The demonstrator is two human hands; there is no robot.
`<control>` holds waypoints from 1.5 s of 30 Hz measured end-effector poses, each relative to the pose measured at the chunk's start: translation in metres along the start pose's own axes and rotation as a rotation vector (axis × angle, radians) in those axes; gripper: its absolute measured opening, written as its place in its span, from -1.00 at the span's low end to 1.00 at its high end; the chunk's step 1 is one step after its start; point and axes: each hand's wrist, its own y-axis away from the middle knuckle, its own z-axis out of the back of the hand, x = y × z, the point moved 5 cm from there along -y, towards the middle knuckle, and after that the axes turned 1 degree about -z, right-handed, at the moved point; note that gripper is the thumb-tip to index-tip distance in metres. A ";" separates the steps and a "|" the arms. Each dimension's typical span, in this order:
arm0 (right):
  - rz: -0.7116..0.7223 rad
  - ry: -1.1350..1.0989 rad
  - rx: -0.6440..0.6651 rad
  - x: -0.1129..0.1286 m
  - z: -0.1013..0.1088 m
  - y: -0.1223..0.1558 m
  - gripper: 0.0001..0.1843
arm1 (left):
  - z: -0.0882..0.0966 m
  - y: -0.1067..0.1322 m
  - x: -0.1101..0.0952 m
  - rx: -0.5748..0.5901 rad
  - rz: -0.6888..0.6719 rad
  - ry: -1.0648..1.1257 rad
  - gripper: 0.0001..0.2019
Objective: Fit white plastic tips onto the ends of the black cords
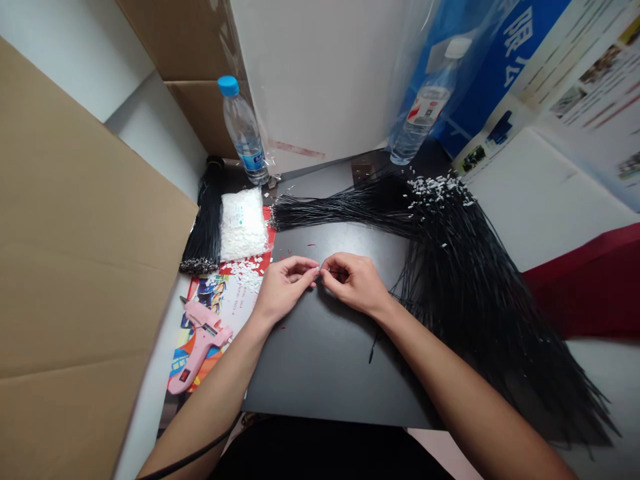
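While held nearly tip to tip above the middle of the desk (330, 380), closed thumb to finger on both sides: in the left hand (284, 287), seemingly on a tiny white bit (318, 269); in the right hand (359, 281), seemingly on a black strand (341, 273), though too small and shaded to be sure. Judging by that, probably busy joining bit to strand; cannot tell how nearly done. To go on, hold the left pinch steady, line up the strand's tip, and press only once properly seated. Find loose bits (244, 272) left of the hands, just below the bag (243, 233). For setting down, look right, to the pile (465, 280) and its white tips (440, 190). Leave the glue gun (197, 347) lying near the left forearm.
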 end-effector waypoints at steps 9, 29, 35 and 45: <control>-0.094 0.056 0.054 0.000 -0.002 -0.001 -0.86 | -0.001 0.001 0.002 0.013 -0.062 -0.072 -0.81; -0.096 -0.088 -0.020 0.003 -0.001 0.003 -0.87 | 0.000 -0.001 0.001 0.015 -0.042 0.005 -0.78; -0.119 -0.101 0.001 0.002 0.000 0.003 -0.89 | 0.001 -0.002 -0.001 0.000 -0.048 -0.008 -0.77; -0.144 0.005 0.047 0.000 -0.006 0.003 -0.90 | -0.001 -0.001 0.001 -0.001 -0.034 0.006 -0.77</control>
